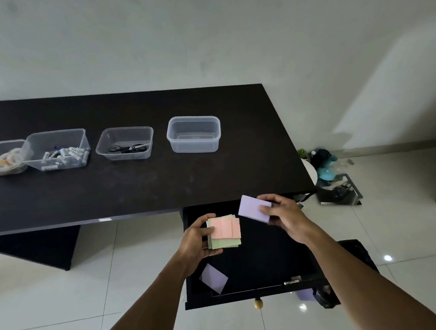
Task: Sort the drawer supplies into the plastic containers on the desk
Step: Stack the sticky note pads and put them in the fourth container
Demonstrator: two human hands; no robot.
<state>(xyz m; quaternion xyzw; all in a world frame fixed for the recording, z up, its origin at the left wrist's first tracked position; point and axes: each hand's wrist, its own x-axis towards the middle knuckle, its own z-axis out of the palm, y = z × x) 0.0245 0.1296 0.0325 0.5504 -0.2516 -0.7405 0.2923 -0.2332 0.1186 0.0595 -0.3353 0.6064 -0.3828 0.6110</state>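
Observation:
Over the open black drawer [268, 253], my left hand [194, 239] holds a stack of pink and green sticky notes [225, 232]. My right hand [282, 213] grips a purple sticky-note pad [251, 207] just right of and above the stack. Another purple pad [213, 278] lies in the drawer's near left corner. On the desk [136, 185] stand several clear plastic containers: an empty one [194, 134] at the right, one with scissors [125, 143], one with batteries [59, 149], one with tape rolls [4, 157].
The drawer has a round wooden knob [258, 303] at its front. A black bin [355, 256] stands beside the drawer at the right. Clutter with teal items [327, 168] sits on the tiled floor past the desk's right edge.

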